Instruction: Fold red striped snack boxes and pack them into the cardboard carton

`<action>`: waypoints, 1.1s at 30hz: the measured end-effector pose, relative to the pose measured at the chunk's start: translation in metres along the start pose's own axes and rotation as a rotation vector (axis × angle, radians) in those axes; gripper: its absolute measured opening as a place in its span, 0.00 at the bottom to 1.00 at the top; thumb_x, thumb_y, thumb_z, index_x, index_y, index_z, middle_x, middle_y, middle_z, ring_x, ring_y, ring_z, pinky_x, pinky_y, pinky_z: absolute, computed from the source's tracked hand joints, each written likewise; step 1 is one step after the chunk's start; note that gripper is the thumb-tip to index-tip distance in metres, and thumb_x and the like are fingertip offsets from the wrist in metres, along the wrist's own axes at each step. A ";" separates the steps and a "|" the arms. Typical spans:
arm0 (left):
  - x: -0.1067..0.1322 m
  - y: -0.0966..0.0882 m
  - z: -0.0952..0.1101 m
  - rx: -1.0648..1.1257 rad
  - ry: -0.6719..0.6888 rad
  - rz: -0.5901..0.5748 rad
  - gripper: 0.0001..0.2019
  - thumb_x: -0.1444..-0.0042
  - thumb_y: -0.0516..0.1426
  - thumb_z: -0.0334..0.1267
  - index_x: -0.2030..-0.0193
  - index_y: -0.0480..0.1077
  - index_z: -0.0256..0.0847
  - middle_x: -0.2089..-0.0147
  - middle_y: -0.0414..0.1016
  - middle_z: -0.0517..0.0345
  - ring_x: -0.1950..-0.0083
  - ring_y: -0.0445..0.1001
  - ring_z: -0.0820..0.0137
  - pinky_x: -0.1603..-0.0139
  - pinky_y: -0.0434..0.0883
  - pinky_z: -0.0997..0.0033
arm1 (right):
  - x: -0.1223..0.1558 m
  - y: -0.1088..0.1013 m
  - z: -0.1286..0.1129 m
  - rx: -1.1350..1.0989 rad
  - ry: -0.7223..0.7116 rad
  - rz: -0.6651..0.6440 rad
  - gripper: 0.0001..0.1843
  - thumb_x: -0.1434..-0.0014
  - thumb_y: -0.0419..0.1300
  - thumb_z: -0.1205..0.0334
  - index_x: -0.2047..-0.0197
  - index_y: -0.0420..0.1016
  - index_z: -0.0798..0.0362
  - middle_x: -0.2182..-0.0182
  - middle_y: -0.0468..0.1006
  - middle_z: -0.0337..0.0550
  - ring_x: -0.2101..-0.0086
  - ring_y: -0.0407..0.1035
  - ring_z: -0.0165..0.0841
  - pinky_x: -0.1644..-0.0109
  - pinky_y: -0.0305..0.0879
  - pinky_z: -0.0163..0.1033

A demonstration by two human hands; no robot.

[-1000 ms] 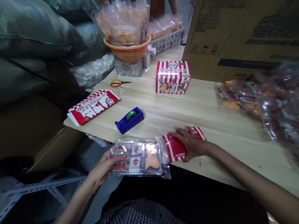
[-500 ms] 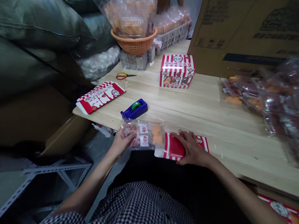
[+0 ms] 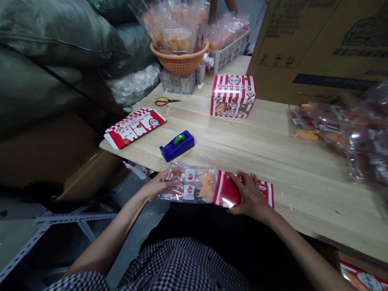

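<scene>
My left hand grips the left end of a clear plastic package holding orange and reddish pieces and two small white printed squares. The package's right end meets the open left end of a red-and-white box; how far it reaches inside is hard to make out. My right hand lies over the box, thumb and fingers round it, holding it at the table's front edge. Just beyond the package sits a blue tape dispenser with a green core.
Farther back stand a finished-looking striped box, scissors, flattened cartons and an orange basket of packages. Several clear packages pile up at right before a large cardboard box. Green sacks rise at left.
The clear package has come up against the box's open end, closing over the white flap that showed before. The view has shifted slightly.
</scene>
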State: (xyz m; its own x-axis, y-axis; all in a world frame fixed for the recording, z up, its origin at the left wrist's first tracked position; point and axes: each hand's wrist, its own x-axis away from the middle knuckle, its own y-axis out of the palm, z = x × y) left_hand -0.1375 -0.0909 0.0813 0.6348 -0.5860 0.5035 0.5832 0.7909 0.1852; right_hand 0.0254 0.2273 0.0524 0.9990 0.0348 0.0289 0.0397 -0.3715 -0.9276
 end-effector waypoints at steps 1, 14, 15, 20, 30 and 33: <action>-0.005 -0.001 0.003 -0.017 -0.009 -0.037 0.29 0.54 0.71 0.39 0.46 0.70 0.38 0.57 0.81 0.52 0.61 0.81 0.65 0.58 0.79 0.63 | 0.000 -0.001 0.000 0.000 -0.008 -0.006 0.64 0.61 0.74 0.49 0.27 0.47 0.50 0.37 0.58 0.64 0.35 0.51 0.63 0.30 0.35 0.69; -0.047 0.014 0.018 -0.051 -0.106 -0.269 0.27 0.58 0.72 0.35 0.48 0.75 0.34 0.57 0.82 0.46 0.61 0.81 0.63 0.58 0.77 0.65 | 0.001 -0.007 0.004 -0.002 -0.012 -0.030 0.63 0.60 0.74 0.48 0.27 0.48 0.50 0.35 0.54 0.64 0.32 0.47 0.60 0.29 0.30 0.67; -0.048 0.020 0.012 -0.044 -0.108 -0.262 0.28 0.58 0.73 0.35 0.49 0.75 0.34 0.57 0.82 0.46 0.61 0.81 0.63 0.57 0.77 0.64 | 0.002 -0.006 0.004 -0.002 -0.015 -0.025 0.63 0.59 0.73 0.48 0.26 0.47 0.49 0.35 0.54 0.63 0.32 0.47 0.59 0.29 0.30 0.67; -0.064 0.063 -0.011 -0.033 -0.036 -0.151 0.31 0.59 0.73 0.41 0.49 0.71 0.34 0.60 0.80 0.47 0.64 0.80 0.64 0.61 0.76 0.62 | 0.002 -0.003 0.010 -0.005 -0.023 -0.010 0.61 0.58 0.72 0.48 0.26 0.48 0.51 0.35 0.54 0.64 0.33 0.47 0.61 0.29 0.29 0.68; -0.061 0.052 0.002 -0.314 0.321 0.169 0.27 0.50 0.67 0.42 0.43 0.73 0.38 0.59 0.80 0.53 0.62 0.77 0.65 0.57 0.73 0.67 | 0.004 -0.013 0.012 -0.054 0.122 0.086 0.57 0.56 0.71 0.49 0.28 0.50 0.47 0.37 0.56 0.61 0.34 0.49 0.60 0.30 0.30 0.69; -0.056 0.069 0.003 -0.322 0.319 0.084 0.23 0.49 0.66 0.43 0.46 0.76 0.36 0.59 0.82 0.49 0.58 0.78 0.61 0.55 0.73 0.65 | 0.002 -0.017 0.002 -0.068 0.090 0.141 0.57 0.56 0.71 0.50 0.27 0.48 0.44 0.36 0.55 0.58 0.34 0.49 0.58 0.29 0.29 0.68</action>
State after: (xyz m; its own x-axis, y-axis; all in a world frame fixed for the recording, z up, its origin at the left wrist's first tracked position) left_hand -0.1343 -0.0034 0.0683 0.7815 -0.5870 0.2113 0.6187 0.7727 -0.1418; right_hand 0.0271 0.2355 0.0673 0.9925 -0.1045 -0.0636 -0.1027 -0.4286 -0.8977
